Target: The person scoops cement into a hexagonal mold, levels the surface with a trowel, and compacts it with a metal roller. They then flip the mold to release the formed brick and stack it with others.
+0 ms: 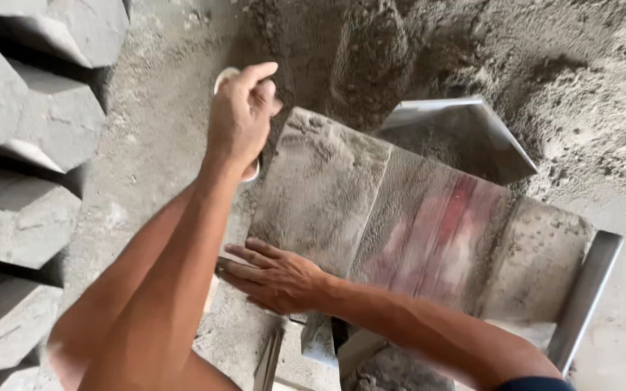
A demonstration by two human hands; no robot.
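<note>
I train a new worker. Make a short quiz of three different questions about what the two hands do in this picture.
1. True or false: the right hand lies flat with spread fingers on the edge of the dusty work board.
2. What does the left hand hold? A) a hammer B) a small pale round thing, mostly hidden by the fingers C) nothing
3. Fill in: stacked along the left edge of the view are grey ____ blocks.

Key:
1. True.
2. B. Its kind cannot be told.
3. Hexagonal. Loose sandy mix lies heaped behind the board, and a shiny metal plate rests at its far edge.
</note>
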